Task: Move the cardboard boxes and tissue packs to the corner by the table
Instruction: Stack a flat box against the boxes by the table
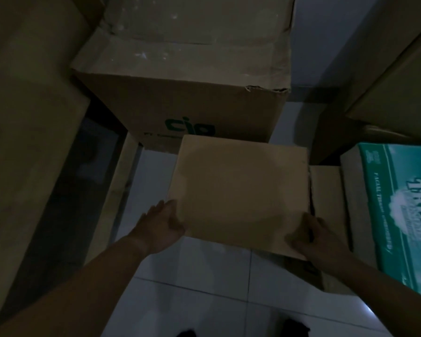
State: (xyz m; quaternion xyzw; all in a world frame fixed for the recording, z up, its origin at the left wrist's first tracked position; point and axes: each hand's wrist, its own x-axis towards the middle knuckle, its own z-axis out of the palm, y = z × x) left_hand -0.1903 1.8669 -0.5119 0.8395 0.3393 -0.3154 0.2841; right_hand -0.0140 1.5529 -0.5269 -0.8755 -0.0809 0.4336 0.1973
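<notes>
Closest to me is pale tile floor (204,288), a bare stretch running forward between my forearms, with two dark shapes at the bottom edge that I cannot make out in this dim light. Above that stretch I hold the small cardboard box (238,193) with its plain top facing me. My left hand (164,226) presses against the box's left edge near the near corner, thumb lying along that edge. The fingers go out of sight beneath, so I cannot tell whether they curl. My right hand (314,235) grips the near right corner, thumb on top and the rest wrapped round the edge. Just right of the box a low brown carton (326,188) sits close to its right side, with only a thin dark slit between them. Beyond that carton stands a green facial tissue carton (404,210), its print facing up. On my left a tall cardboard wall (29,117) runs the whole depth of the view, and a narrow dark gap separates it from the floor strip. Straight ahead, the box's far edge overlaps the front of a large cardboard box with green lettering (192,105), whose top right corner is torn. To that box's right a band of floor (309,57) runs on, flanked by more cardboard (399,81) at the upper right.
</notes>
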